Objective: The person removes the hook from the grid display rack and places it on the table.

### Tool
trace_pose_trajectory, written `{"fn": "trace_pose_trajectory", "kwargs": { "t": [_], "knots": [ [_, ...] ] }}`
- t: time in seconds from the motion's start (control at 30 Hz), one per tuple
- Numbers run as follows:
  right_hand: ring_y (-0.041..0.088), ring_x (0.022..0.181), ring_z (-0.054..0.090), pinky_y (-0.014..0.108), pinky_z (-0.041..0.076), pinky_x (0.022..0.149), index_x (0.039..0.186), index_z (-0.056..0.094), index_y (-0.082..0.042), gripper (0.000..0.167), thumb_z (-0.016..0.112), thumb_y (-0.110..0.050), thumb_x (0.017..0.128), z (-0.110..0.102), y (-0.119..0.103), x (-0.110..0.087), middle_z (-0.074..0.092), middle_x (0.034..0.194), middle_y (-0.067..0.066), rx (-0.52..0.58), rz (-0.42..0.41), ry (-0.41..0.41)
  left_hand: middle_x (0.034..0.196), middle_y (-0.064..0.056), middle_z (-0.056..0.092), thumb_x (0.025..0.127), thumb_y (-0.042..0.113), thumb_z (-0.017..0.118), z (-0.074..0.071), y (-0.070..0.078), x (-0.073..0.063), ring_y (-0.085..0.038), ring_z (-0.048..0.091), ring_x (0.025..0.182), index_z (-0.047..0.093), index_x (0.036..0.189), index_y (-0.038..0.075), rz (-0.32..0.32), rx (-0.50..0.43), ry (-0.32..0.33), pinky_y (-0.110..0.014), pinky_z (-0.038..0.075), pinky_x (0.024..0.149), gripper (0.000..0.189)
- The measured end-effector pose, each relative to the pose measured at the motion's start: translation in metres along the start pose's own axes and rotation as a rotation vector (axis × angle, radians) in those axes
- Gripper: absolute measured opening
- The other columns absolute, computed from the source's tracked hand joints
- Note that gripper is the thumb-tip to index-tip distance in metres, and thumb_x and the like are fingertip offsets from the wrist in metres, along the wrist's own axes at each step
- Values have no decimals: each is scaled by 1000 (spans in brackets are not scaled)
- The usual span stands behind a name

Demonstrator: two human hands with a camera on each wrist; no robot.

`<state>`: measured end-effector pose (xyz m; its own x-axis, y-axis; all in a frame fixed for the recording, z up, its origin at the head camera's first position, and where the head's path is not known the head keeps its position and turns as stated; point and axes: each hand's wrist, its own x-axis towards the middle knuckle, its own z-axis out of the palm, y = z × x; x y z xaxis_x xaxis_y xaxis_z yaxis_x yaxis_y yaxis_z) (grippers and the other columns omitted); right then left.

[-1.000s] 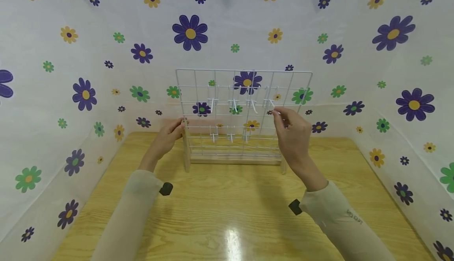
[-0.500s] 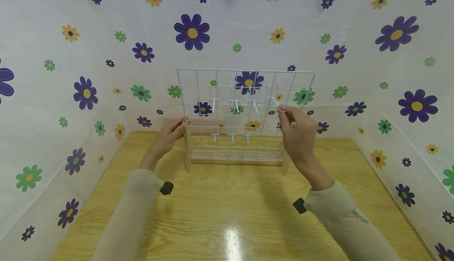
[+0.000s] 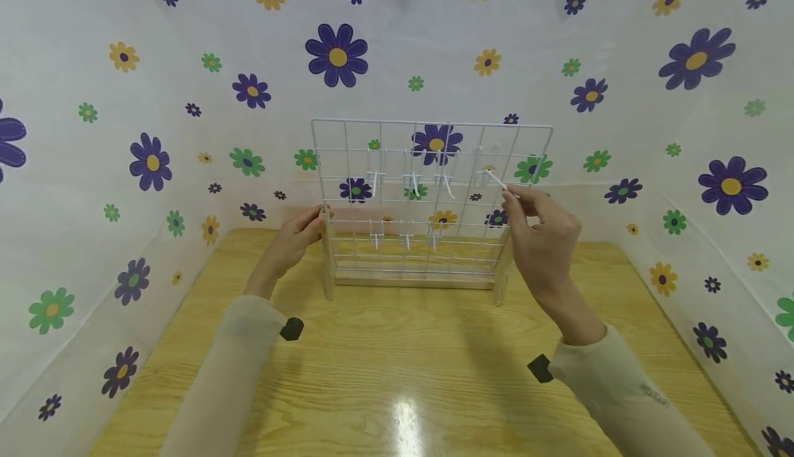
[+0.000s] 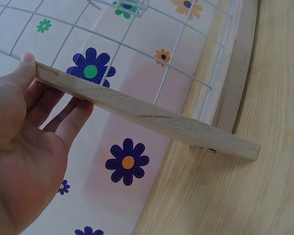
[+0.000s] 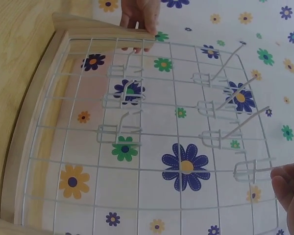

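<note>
Hooks [image 3: 375, 183]: 6 hang on the wire grid [image 3: 397, 122] near the table's [image 3: 384, 360] far edge.
Right fingers [image 3: 527, 194] pinch 7th hook [image 3: 496, 180], seemingly unfinished; left fingers [image 4: 76, 122] grip wooden frame [image 4: 152, 117].

At about four o'clock in the head view, your right sleeve [image 3: 626, 409] bore a small patch of grey lettering [image 3: 655, 395], slanting down toward four o'clock. It was too blurred for you to read, and you had no legible word, brand or number in sight.
</note>
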<state>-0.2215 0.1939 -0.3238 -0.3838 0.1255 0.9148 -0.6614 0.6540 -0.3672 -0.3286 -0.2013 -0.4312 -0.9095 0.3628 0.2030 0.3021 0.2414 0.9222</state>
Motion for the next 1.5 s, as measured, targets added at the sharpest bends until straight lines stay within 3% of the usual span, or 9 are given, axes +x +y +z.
{"fn": "trace_pose_trajectory", "kwargs": {
  "t": [0.2, 0.3, 0.47, 0.57, 0.87, 1.1, 1.33, 1.5],
  "knots": [
    [-7, 74, 62, 0, 39, 56, 103, 77, 7, 10, 73, 2, 95, -26, 1, -5, 77, 88, 18, -42, 50, 9, 158, -26, 40, 113, 28, 42, 1, 0, -1, -41, 43, 144, 32, 160, -1, 7, 6, 15, -50, 41, 115, 56],
    [-16, 77, 58, 1, 32, 51, 104, 77, 8, 11, 72, 2, 96, -40, 1, -7, 77, 88, 20, -70, 76, 18, 159, -26, 39, 113, 26, 42, 1, 0, -1, -42, 42, 144, 31, 160, -1, 13, 5, 11, -50, 40, 116, 56],
    [-14, 75, 59, 2, 31, 51, 102, 75, 12, 10, 71, 7, 94, -60, 2, -7, 75, 87, 24, -81, 112, 59, 159, -25, 39, 114, 25, 42, 1, 0, 0, -42, 41, 144, 31, 160, -2, 18, 0, 8, -51, 40, 116, 55],
    [-12, 76, 61, 1, 39, 58, 103, 75, 13, 11, 70, 7, 94, -68, 3, -6, 74, 89, 23, -85, 134, 85, 158, -26, 39, 114, 26, 42, 0, 2, 0, -43, 42, 144, 32, 160, -2, 16, -1, 14, -52, 40, 116, 54],
    [-6, 77, 67, 4, 52, 70, 104, 74, 13, 13, 70, 3, 96, -87, 22, -19, 74, 95, -2, -67, 176, 118, 157, -29, 39, 114, 23, 40, 0, 4, 2, -44, 44, 142, 31, 160, -2, 18, 0, 8, -48, 42, 115, 53],
    [-2, 77, 69, 6, 54, 71, 104, 73, 15, 14, 69, 4, 96, -102, 36, -32, 74, 96, -10, -42, 272, 168, 157, -28, 40, 114, 25, 39, 4, 4, -1, -43, 44, 142, 33, 160, 0, 8, -3, 26, -49, 43, 115, 53],
    [-7, 74, 67, 4, 53, 71, 109, 74, 11, 17, 67, 0, 100, -117, 47, -48, 72, 95, -21, -149, 384, 166, 159, -23, 40, 114, 28, 40, 5, 1, -2, -41, 43, 143, 32, 161, 2, 1, 11, 28, -50, 41, 116, 54],
    [-3, 74, 68, 6, 55, 69, 109, 74, 9, 18, 66, -4, 100, -122, 56, -61, 71, 91, -23, -138, 460, 156, 157, -25, 41, 114, 28, 40, 4, 1, -1, -41, 44, 142, 35, 160, 1, 17, -7, 34, -50, 42, 116, 53]
  ]
}}
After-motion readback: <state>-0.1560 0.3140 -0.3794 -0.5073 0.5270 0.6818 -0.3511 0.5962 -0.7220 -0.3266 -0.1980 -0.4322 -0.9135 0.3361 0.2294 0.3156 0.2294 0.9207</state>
